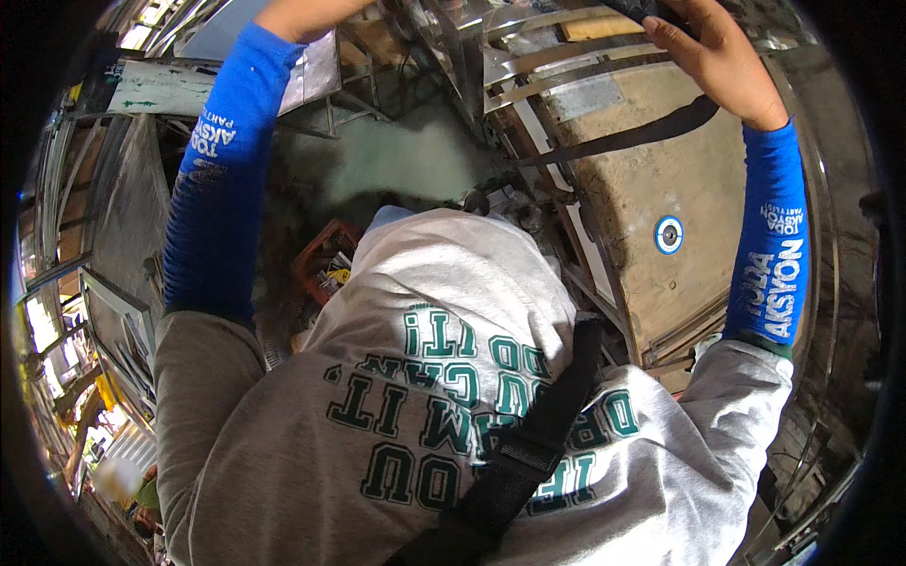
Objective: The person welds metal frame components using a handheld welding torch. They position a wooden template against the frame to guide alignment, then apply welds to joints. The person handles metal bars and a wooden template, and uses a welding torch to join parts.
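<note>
My left hand (pixel 307 17) is raised at the top edge, where the frame cuts off its fingers. At the upper right, my right hand (pixel 722 71) has its thumb and fingers closed round a dark object (pixel 630 8), mostly cut off by the top edge. A wide black strap (pixel 623 140) runs from behind the right hand down leftward over the workbench (pixel 604 203). Whether the strap joins the dark object, I cannot tell. Below the right hand, a round blue-and-white disc (pixel 669 235) with a dark centre lies on the bench.
Metal bars (pixel 566 64) lie across the bench's far end. A red crate (pixel 326 255) with small items stands on the floor to the left of my body. Metal frames (pixel 118 307) lean along the left side. A pale sheet (pixel 160 90) rests at the upper left.
</note>
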{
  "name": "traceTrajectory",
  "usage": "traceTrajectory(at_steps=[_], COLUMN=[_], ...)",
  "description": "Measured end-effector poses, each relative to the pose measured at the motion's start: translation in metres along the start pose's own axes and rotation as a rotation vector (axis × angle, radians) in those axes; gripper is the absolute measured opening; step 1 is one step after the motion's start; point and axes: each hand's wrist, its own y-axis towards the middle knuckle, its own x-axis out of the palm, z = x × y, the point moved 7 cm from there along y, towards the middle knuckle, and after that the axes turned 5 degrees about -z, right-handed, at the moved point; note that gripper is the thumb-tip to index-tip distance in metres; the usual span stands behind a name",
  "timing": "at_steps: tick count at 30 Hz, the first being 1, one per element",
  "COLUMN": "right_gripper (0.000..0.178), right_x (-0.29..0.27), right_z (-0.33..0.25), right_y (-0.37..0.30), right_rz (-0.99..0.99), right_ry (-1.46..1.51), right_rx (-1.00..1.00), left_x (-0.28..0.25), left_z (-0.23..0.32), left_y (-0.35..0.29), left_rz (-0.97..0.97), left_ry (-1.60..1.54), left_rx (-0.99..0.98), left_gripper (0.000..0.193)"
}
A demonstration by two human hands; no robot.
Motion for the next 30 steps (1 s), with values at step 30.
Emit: traceTrajectory(at_steps=[30], right_gripper=[0.059], right_x=[-0.003], right_z=[0.021], right_y=[0.006], right_rz=[0.048], right_ry=[0.029], right_rx=[0.01], left_x=[0.003], left_z=[-0.003], left_y=[0.011], left_rz=[-0.035], left_ry=[-0.105], left_rx=[0.142], left_gripper=[0.022])
